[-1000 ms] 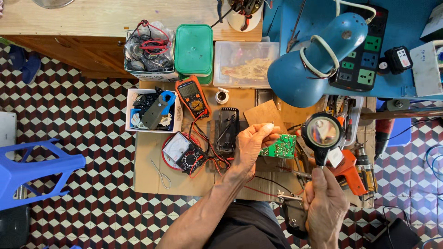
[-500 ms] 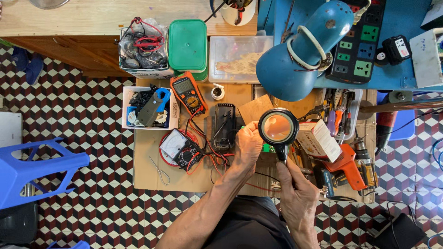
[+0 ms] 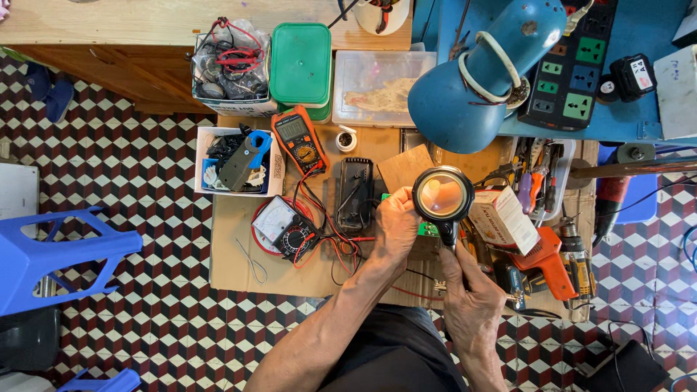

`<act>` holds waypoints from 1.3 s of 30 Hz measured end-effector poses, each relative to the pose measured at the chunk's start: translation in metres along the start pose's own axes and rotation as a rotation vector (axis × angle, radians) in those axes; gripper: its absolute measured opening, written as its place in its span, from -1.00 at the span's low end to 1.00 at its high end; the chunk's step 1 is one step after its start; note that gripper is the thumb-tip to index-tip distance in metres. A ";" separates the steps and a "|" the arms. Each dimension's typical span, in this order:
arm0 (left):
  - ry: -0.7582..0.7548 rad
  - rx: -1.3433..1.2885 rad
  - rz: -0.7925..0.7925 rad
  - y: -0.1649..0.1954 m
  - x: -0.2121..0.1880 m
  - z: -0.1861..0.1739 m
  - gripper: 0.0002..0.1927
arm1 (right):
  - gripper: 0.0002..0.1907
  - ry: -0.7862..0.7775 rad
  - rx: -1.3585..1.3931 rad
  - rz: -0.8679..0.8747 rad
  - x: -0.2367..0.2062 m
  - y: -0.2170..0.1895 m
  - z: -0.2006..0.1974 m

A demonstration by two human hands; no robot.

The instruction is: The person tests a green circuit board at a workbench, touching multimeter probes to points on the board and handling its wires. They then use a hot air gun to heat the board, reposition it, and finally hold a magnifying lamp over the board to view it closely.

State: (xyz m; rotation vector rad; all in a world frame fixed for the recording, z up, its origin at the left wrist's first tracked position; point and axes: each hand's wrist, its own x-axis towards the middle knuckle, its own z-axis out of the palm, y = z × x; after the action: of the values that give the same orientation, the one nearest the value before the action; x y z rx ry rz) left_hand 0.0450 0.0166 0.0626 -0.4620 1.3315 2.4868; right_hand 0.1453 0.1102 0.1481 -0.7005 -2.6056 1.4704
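Near the counter's (image 3: 239, 279) front edge, the right hand (image 3: 470, 305) is closed around the black handle of a round magnifying glass (image 3: 443, 196), holding the lens above a small green circuit board (image 3: 427, 229). The left hand (image 3: 396, 221) grips that board, which the lens mostly hides. Just left lie a black charger (image 3: 356, 192) and an analogue meter (image 3: 283, 225) with red leads; an orange drill (image 3: 544, 265) sits towards the right edge.

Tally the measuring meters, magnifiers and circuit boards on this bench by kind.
Meters: 2, orange digital multimeter and analogue meter
Magnifying glass: 1, in the right hand
Green circuit board: 1, in the left hand
Total: 4
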 end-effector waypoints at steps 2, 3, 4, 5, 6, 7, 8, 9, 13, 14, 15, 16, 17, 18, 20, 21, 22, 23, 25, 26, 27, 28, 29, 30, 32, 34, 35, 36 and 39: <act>0.012 0.062 -0.021 0.002 -0.001 -0.001 -0.73 | -0.66 -0.002 0.002 -0.003 0.000 -0.001 0.000; 0.019 0.094 -0.032 0.004 -0.002 0.000 -0.73 | -0.66 -0.006 0.006 0.007 0.001 -0.001 0.000; 0.017 0.078 -0.037 0.005 -0.002 0.001 -0.73 | -0.65 -0.009 0.009 0.017 0.001 -0.001 -0.001; 0.016 0.062 -0.042 0.007 -0.002 0.001 -0.73 | -0.65 -0.015 0.000 0.033 0.001 -0.001 -0.001; 0.014 0.046 -0.048 0.008 -0.003 0.002 -0.73 | -0.65 -0.021 -0.010 0.050 0.001 -0.001 -0.001; 0.007 0.039 -0.042 0.009 -0.003 0.002 -0.73 | -0.66 -0.027 -0.020 0.066 0.001 -0.001 -0.001; 0.000 0.032 -0.036 0.011 -0.004 0.002 -0.74 | -0.66 -0.021 -0.005 0.034 0.002 -0.001 -0.001; -0.007 0.024 -0.030 0.011 -0.004 0.002 -0.74 | -0.66 -0.015 0.011 0.002 0.001 -0.001 -0.001; -0.003 0.012 -0.030 0.012 -0.005 0.003 -0.76 | -0.67 -0.010 0.037 -0.099 0.000 -0.001 -0.001; 0.000 0.015 -0.033 0.013 -0.004 0.004 -0.76 | -0.66 -0.010 0.025 -0.068 0.000 -0.001 -0.001; 0.004 0.018 -0.035 0.013 -0.004 0.004 -0.75 | -0.66 -0.010 0.013 -0.037 0.001 -0.001 -0.001; 0.006 0.025 -0.038 0.013 -0.004 0.004 -0.75 | -0.65 -0.011 0.001 -0.007 0.001 -0.001 -0.001; 0.009 0.031 -0.041 0.014 -0.004 0.004 -0.74 | -0.65 -0.015 -0.001 -0.001 0.001 -0.001 -0.001; 0.011 0.038 -0.044 0.014 -0.004 0.004 -0.74 | -0.66 -0.019 -0.004 0.006 0.002 -0.001 -0.001; 0.009 0.041 -0.045 0.015 -0.004 0.005 -0.73 | -0.66 -0.014 0.006 -0.009 0.002 0.000 -0.001; 0.008 0.043 -0.045 0.015 -0.003 0.005 -0.73 | -0.66 -0.005 0.018 -0.030 0.002 0.000 -0.001; 0.006 0.032 -0.053 0.015 -0.003 0.005 -0.73 | -0.67 0.004 0.030 -0.050 0.001 0.000 -0.001; 0.004 0.022 -0.062 0.016 -0.003 0.005 -0.74 | -0.67 0.006 0.028 -0.043 0.001 0.001 -0.001; -0.003 0.000 -0.061 0.016 -0.002 0.006 -0.75 | -0.67 0.010 0.024 -0.028 0.001 0.001 -0.001; -0.009 -0.011 -0.053 0.016 -0.002 0.007 -0.75 | -0.67 0.014 0.022 -0.020 0.001 0.001 0.000; -0.015 -0.022 -0.044 0.015 -0.002 0.007 -0.76 | -0.67 0.018 0.019 -0.013 0.002 0.002 0.000; -0.012 0.001 -0.032 0.015 -0.002 0.007 -0.76 | -0.67 0.022 0.017 -0.006 0.001 0.002 0.000; -0.010 0.024 -0.021 0.014 -0.002 0.007 -0.77 | -0.67 0.019 0.024 -0.007 0.001 0.002 0.000; -0.007 0.048 -0.009 0.013 -0.002 0.006 -0.77 | -0.68 0.017 0.032 -0.007 0.001 0.003 0.000; -0.019 0.032 -0.031 0.011 -0.004 0.002 -0.75 | -0.68 0.016 0.026 -0.009 -0.002 0.004 0.001; -0.024 0.028 -0.046 0.009 -0.006 -0.001 -0.73 | -0.67 0.018 0.001 -0.009 -0.005 0.005 0.003; -0.023 0.031 -0.049 0.008 -0.006 -0.002 -0.72 | -0.67 0.011 0.003 0.010 -0.006 0.006 0.004; -0.022 0.035 -0.052 0.007 -0.005 -0.002 -0.70 | -0.67 0.004 0.005 0.029 -0.005 0.006 0.005; -0.018 0.042 -0.054 0.006 -0.004 -0.002 -0.67 | -0.68 0.018 0.030 -0.040 -0.005 0.006 0.006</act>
State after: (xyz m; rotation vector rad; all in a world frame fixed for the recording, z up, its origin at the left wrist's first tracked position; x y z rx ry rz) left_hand 0.0464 0.0109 0.0675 -0.4588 1.3432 2.4091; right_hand 0.1502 0.1055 0.1405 -0.6511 -2.5632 1.4810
